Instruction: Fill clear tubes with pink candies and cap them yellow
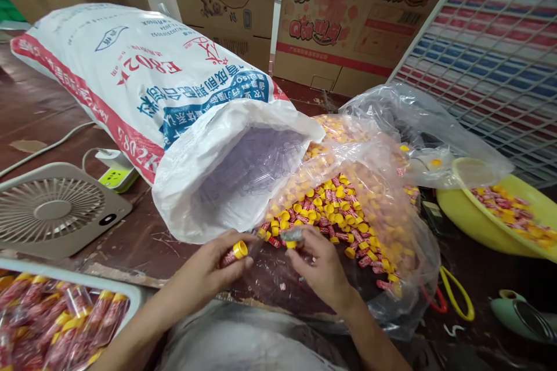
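Observation:
My left hand (209, 272) is closed round a small clear tube with a yellow cap (238, 250), its cap end pointing right. My right hand (319, 266) pinches a small wrapped piece (292, 236) at the edge of a pile of yellow caps and red-wrapped sweets (335, 211). That pile lies in an open clear plastic bag (391, 185). Both hands are just in front of the mouth of a large white woven sack (143, 87) that lies on its side and holds clear tubes (248, 174).
A white tray (130, 295) of filled yellow-capped tubes sits at bottom left. Behind it lie a small desk fan (52, 208) and a green power strip (115, 177). A yellow basin (487, 226) of sweets stands right, with scissors (455, 298), cardboard boxes (348, 17) and a gridded rack (491, 52).

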Demonstrator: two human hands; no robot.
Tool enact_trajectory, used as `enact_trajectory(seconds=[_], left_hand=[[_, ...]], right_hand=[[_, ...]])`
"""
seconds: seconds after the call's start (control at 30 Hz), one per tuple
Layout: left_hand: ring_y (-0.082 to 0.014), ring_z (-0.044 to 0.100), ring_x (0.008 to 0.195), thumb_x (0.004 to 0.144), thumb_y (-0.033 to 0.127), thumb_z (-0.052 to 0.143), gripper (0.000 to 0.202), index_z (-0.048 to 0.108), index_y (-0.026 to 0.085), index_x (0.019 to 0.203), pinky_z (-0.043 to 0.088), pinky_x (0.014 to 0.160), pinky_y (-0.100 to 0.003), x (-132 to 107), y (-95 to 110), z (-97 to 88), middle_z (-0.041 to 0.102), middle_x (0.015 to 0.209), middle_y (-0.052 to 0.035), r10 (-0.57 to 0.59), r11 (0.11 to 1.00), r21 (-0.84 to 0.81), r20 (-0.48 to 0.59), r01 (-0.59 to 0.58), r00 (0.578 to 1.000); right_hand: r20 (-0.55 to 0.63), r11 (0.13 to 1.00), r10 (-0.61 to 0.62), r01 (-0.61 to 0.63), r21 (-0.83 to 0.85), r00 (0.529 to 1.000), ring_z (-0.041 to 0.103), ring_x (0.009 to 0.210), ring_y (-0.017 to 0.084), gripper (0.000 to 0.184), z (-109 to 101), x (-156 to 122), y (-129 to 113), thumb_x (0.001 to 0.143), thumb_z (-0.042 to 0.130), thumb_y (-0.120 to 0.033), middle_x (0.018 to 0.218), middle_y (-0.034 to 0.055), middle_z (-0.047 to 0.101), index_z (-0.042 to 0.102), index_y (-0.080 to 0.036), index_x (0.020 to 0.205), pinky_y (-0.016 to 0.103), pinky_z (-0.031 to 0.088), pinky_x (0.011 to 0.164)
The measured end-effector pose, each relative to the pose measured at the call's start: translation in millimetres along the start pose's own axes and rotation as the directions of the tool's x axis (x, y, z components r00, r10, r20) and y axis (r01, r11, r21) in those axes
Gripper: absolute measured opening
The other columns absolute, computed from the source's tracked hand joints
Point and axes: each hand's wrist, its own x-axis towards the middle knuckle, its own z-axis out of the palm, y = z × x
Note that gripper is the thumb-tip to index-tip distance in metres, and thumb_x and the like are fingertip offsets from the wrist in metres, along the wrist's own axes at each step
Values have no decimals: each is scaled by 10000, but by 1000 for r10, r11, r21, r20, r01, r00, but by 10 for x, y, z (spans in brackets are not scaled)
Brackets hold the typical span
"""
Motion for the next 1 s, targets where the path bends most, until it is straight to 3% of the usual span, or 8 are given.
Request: enact_trajectory(seconds=[0.13,0.3,0.4,0.5,0.6,0.73,0.9,1.0], left_hand=[[-232,595,1027,908,422,601,353,672,220,1189,430,928,-311,-44,93,310,663,1110,-49,23,986,-168,128,-1,992],[-167,473,789,889,432,619,255,673,186,927,379,719,-259,10,182,476,559,836,2,87,945,-326,162,-30,983],[-145,417,737,856,447,663,273,647,175,870,344,663,-242,20,189,498,505,764,21,63,881,-473,117,0,991],[-126,413,697,817,485,717,332,657,170,898,336,625,-221,24,157,530,488,726,35,-13,763,-641,123,89,992],[-117,440,687,785,518,759,385,660,156,873,352,610,-207,41,132,581,529,741,24,-75,649,-746,134,150,988],[-119,467,703,757,500,793,399,651,133,827,393,661,-218,109,166,619,573,763,-1,-33,602,-787,145,135,989],[-100,401,578,730,421,756,320,584,153,691,331,557,-225,316,277,386,496,620,34,-18,812,-579,97,71,995],[-114,448,548,797,350,630,220,577,178,671,333,541,-230,575,330,58,520,593,32,-16,997,-80,-121,6,992]], right_hand=[[-108,870,195,-121,478,975,710,696,165,124,11,84,-212,933,681,-314,786,9,735,663,-216,1008,237,562,649],[-90,825,195,-114,553,977,729,741,173,188,133,47,-296,920,732,-374,798,9,750,709,-217,1021,244,586,695],[-50,907,85,-56,417,995,718,841,187,228,110,-25,-264,988,639,-425,849,23,732,711,-215,1040,289,588,811],[12,977,-149,145,157,989,678,1038,254,469,66,-76,-222,921,682,-581,1079,90,703,657,-195,1187,379,563,946],[-8,927,-342,336,-166,940,618,1168,315,690,109,-105,-196,794,811,-593,1212,154,646,561,-165,1274,463,528,1028],[-79,850,-436,381,-364,896,612,1162,320,578,210,-112,-239,824,798,-458,1149,151,645,511,-174,1237,526,496,1062],[117,842,-359,376,-386,926,537,1308,363,819,25,-51,-282,776,817,-592,1337,184,594,447,-173,1374,540,472,1093],[26,864,-224,211,-458,974,608,1220,353,858,-193,-1,-116,825,742,-661,1289,184,627,417,-155,1438,465,565,946]])
